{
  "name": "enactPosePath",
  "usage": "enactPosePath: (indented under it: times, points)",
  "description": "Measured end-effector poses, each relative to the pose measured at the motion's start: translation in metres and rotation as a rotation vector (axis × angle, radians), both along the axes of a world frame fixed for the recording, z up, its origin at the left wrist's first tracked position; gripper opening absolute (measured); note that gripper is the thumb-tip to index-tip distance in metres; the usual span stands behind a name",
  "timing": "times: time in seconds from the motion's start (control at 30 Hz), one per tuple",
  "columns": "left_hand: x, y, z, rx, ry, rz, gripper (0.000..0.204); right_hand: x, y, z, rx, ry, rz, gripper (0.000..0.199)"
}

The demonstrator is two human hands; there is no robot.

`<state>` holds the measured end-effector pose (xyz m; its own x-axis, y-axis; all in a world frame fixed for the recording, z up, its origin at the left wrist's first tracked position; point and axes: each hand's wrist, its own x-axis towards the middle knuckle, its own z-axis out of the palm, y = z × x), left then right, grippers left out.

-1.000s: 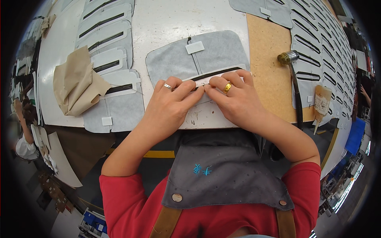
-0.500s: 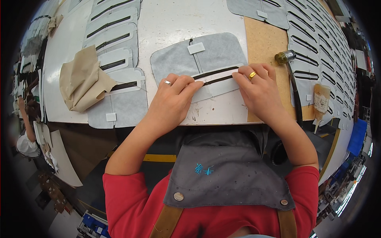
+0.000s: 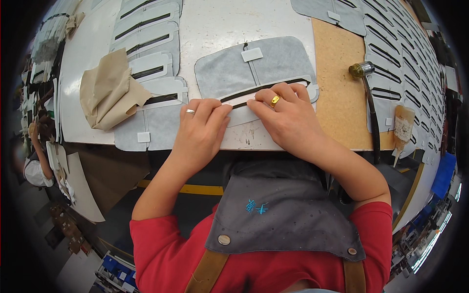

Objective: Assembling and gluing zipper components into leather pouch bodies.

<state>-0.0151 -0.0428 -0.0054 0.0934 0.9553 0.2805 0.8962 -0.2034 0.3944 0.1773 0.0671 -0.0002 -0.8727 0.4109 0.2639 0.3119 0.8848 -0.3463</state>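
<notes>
A grey, felt-like panel lies in front of me, with a white tab near its far edge. Along its near side runs a long slot edged with black strips. The thumb and bent fingers of my left hand pinch the panel at the slot's left end. My right hand, with a gold ring, closes thumb and fingers on the slot's near edge, around its middle. Its curled fingers cover part of the right half. A light strip of the panel shows below the slot, between both hands.
Similar slotted grey panels overlap in a row at the left, under a crumpled beige cloth. At right are a hammer, a glue bottle and many more panels. Another person's arm shows far left.
My right hand has slid left along the slot from its right end to about the middle. My left hand has shifted slightly left. The whole view has moved a little.
</notes>
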Motion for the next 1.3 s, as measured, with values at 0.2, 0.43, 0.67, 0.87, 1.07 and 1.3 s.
enactPosePath:
  times: [0.2,0.43,0.67,0.87,1.07,1.3]
  points:
    - [-0.001,-0.015,-0.003,0.002,-0.127,0.103,0.022,-0.012,-0.003,0.004,0.004,-0.038,0.055,0.022]
    - [-0.001,-0.010,-0.005,0.040,-0.157,0.076,0.020,-0.003,-0.002,0.014,0.172,-0.124,0.150,0.035]
    - [0.009,-0.017,-0.007,0.048,-0.170,0.105,0.022,0.089,0.046,0.034,0.286,-0.060,-0.392,0.022]
    - [0.044,0.019,0.004,0.046,-0.260,0.052,0.029,0.166,0.036,-0.005,0.188,-0.222,-0.846,0.025]
    - [0.054,0.031,-0.009,-0.006,-0.228,0.009,0.031,0.152,0.031,0.006,0.125,-0.089,-0.800,0.032]
    - [0.058,0.025,-0.006,0.020,-0.056,-0.047,0.040,0.095,0.006,0.045,-0.285,0.007,-0.348,0.049]
